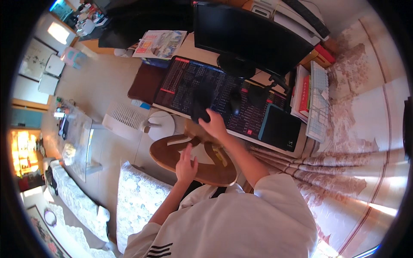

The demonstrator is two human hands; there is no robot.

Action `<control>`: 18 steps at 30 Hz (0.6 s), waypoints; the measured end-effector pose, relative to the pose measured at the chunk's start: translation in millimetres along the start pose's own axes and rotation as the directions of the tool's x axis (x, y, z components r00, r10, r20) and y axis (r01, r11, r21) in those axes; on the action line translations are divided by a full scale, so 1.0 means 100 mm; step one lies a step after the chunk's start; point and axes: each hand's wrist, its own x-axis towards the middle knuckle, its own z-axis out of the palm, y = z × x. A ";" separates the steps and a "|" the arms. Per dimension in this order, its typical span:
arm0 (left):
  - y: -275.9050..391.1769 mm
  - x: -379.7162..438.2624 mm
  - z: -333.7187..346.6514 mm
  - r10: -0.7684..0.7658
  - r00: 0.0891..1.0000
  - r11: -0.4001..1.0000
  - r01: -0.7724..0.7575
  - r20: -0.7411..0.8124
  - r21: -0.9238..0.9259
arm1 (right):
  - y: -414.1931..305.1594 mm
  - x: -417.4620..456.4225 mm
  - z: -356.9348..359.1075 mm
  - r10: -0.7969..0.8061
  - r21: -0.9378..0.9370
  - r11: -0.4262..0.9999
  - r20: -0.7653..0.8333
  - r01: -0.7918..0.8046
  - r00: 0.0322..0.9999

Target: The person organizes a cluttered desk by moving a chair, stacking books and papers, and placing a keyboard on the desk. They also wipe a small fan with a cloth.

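Note:
My right hand (214, 125) holds the near end of a blurred black object (201, 103) at the front edge of the desk. What that object is, I cannot tell. Beneath it lies a large dark desk mat (180, 79) printed with columns of writing. A black computer mouse (236, 100) rests on the mat to the right of the held object. My left hand (186, 167) is empty, fingers apart, over the curved wooden back of a chair (167, 151). A smaller black pad with a teal edge (279, 127) lies at the mat's right end.
A black monitor (251, 35) stands at the desk's back. A white keyboard (317, 103) leans on edge beside books (303, 93) at the right. Printed papers (159, 43) lie at the far left. A white fan-like appliance (124, 119) stands on the floor, near a cloth-covered seat (140, 200).

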 end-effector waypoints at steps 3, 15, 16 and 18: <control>0.09 0.13 -0.18 0.077 0.964 0.966 -0.134 -0.253 -0.219 | -0.81 -0.45 -0.33 0.127 0.274 0.944 0.216 -0.185 0.968; -1.88 -0.27 -1.75 -0.139 0.981 0.988 0.147 0.138 -0.046 | 0.00 -0.47 -0.30 0.083 -0.320 0.937 -0.178 -0.138 0.980; -2.04 -0.31 -1.96 -0.229 0.968 0.965 0.239 0.099 -0.104 | 0.14 -0.36 -0.30 0.225 -0.305 0.918 -0.128 -0.254 0.966; -2.39 -0.29 -2.28 -0.372 0.928 0.811 0.334 0.018 -0.481 | 0.33 -0.14 -0.27 0.372 -0.352 0.839 -0.183 -0.414 0.910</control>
